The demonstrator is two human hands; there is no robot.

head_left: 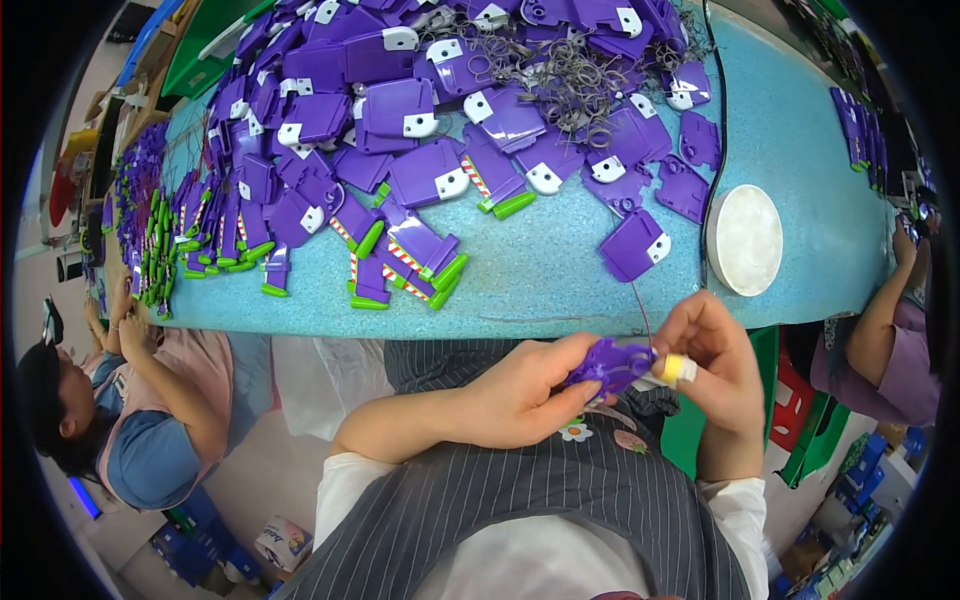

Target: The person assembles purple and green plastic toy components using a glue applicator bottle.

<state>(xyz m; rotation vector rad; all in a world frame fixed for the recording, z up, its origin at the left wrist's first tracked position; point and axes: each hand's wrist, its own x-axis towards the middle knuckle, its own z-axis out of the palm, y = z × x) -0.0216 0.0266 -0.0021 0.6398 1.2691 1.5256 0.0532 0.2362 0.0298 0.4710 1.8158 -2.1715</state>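
Observation:
My left hand [520, 395] holds a small purple plastic part [608, 364] just below the table's front edge. My right hand [715, 365] pinches at the right side of the same part; one of its fingers has a yellow wrap. A thin dark cord [641, 305] rises from the part toward the table. The nearest loose purple part with a white patch [634, 245] lies on the blue table [560, 285] just above my hands.
A large heap of purple parts [400, 110] covers the table's back, with grey wire loops [570, 80] on it. Purple pieces with green ends [410, 265] lie at the left. A round white lid [745, 238] sits right. Other people sit at the left [130, 400] and right [890, 340].

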